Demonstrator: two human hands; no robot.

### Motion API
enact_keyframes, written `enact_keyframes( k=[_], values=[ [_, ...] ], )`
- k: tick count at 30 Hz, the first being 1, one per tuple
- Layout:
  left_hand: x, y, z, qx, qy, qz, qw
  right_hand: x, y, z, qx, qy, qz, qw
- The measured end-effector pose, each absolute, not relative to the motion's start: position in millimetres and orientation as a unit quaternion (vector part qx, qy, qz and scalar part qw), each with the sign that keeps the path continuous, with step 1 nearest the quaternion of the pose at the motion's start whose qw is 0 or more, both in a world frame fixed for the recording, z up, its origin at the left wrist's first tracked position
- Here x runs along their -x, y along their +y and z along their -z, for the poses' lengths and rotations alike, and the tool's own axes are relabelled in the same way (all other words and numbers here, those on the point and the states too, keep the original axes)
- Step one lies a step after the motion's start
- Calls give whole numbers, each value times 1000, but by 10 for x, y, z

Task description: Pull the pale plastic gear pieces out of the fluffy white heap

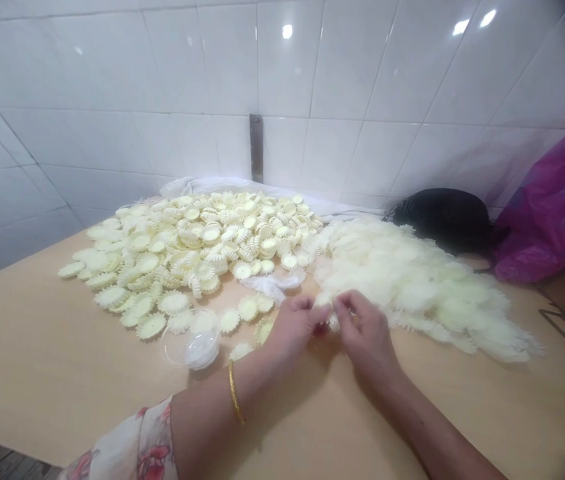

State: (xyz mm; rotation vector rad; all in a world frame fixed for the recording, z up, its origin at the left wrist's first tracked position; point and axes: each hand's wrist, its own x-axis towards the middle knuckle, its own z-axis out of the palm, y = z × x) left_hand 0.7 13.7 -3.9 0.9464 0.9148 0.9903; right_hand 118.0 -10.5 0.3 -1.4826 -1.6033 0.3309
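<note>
My left hand [295, 327], with a gold bangle [233, 392] on its wrist, and my right hand [365, 330] meet at the near edge of a heap of pale fluffy frilled pieces [412, 287]. Between their fingertips both pinch a small pale piece [331, 313], partly hidden by my fingers. To the left lies a wide layer of cream scalloped discs [187, 247]. Several loose discs [237, 320] sit close to my left hand. A clear plastic cup [191, 339] holding something white stands beside them.
A light wooden table [62, 347] runs up to a white tiled wall [112, 67] with a metal strip [256, 148]. White cloth [212, 185] lies along the back. A black bundle [445, 219] and a magenta plastic bag [549, 200] sit at the back right.
</note>
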Motion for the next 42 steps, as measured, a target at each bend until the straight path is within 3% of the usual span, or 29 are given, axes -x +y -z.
enact_keyframes(
  k=[22, 31, 37, 42],
  values=[
    [8, 102, -35, -523, 432, -515, 524, -1158, -164, -124, 548, -636, -204, 504],
    [2, 109, -27, -537, 413, -506, 534, -1171, -152, -141, 531, -652, -241, 485],
    [13, 119, -63, -490, 390, -427, 652, -1214, -140, -106, 546, -688, -128, 460],
    [7, 151, -44, -437, 429, -428, 665, -1196, -103, -18, 531, -749, 27, 396]
  ],
)
